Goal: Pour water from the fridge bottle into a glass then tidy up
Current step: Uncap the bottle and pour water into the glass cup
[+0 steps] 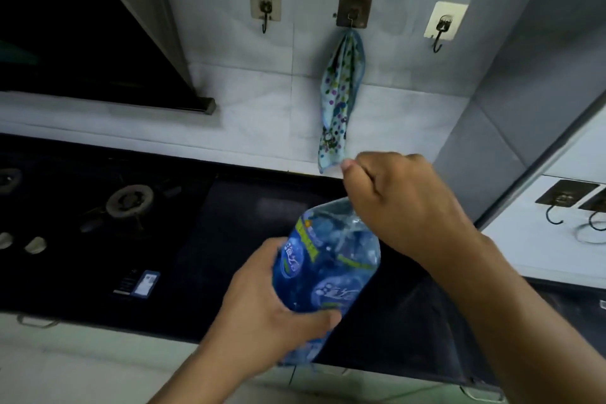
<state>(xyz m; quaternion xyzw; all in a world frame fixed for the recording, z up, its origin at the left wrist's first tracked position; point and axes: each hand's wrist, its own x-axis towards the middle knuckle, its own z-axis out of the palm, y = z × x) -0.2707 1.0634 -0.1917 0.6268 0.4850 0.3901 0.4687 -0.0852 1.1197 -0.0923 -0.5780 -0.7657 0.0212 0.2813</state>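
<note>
The fingers of the left hand [262, 302] wrap the lower body of the bottle [328, 272], thumb pressed across its near side, clamped on the blue label. The right hand [393, 203] is curled closed over the bottle's top, at about 1 o'clock from the left hand; the cap and neck are hidden under it, so what the fingers pinch cannot be told. The bottle is clear plastic with water inside, tilted with its top away from the person and slightly right, held in the air above the dark counter [229, 239] near the picture's centre.

At 9 o'clock from the bottle a gas burner [129, 200] sits in the black stove top. At 12 o'clock, a dotted cloth [341, 98] hangs from the middle hook [354, 10] on the tiled wall [262, 82], its lower tip just beside the right hand's knuckles. Two bare hooks flank it, one at 11 o'clock [265, 8] and one at 1 o'clock [442, 26]. A dark range hood [82, 43] fills the upper left, at 10 o'clock.
</note>
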